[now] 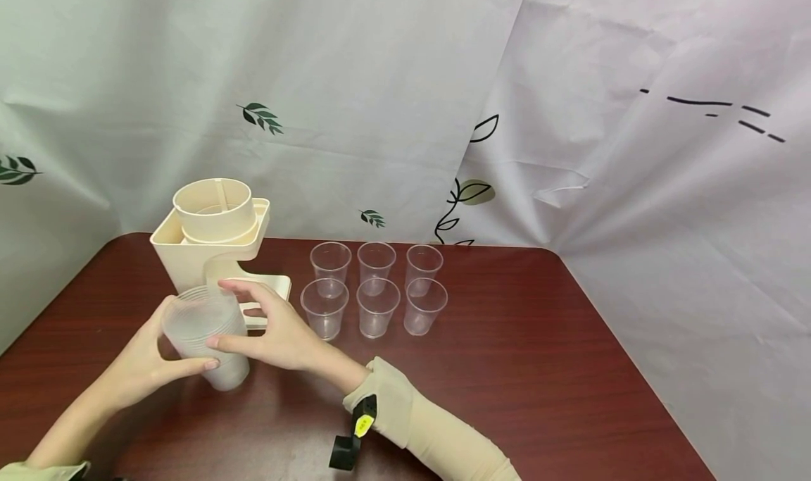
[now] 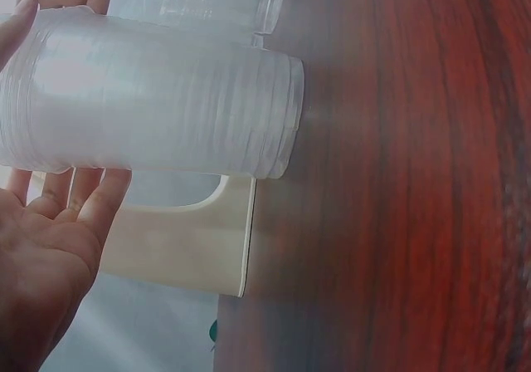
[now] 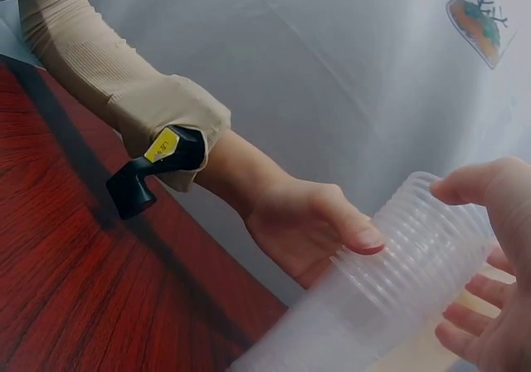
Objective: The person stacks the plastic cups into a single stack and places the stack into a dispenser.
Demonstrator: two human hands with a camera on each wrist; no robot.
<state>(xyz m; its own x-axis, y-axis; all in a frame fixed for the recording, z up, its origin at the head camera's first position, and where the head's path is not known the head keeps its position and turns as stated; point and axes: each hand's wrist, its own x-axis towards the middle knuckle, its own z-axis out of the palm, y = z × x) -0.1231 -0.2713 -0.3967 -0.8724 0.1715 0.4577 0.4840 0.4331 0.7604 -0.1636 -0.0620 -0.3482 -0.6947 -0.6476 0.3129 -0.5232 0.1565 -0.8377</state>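
Observation:
A tall stack of clear plastic cups point(image 1: 229, 368) is held up between both hands at the left of the table. My left hand point(image 1: 136, 365) grips it from the left side, thumb across the near face and fingers behind it in the left wrist view. Around the upper rims curls my right hand point(image 1: 285, 329), its thumb on the near edge and index finger at the far edge. The right wrist view shows the nested rims point(image 3: 423, 239) between the two hands. Whether one cup is separated from the stack cannot be told.
Behind the stack stands a cream-coloured appliance point(image 1: 184, 255) with a round open top, partly hidden by hands and cups. Several single clear cups point(image 1: 376, 312) stand upright in two rows right of it. The dark red wooden table point(image 1: 538, 368) meets a pale patterned curtain point(image 1: 380, 79).

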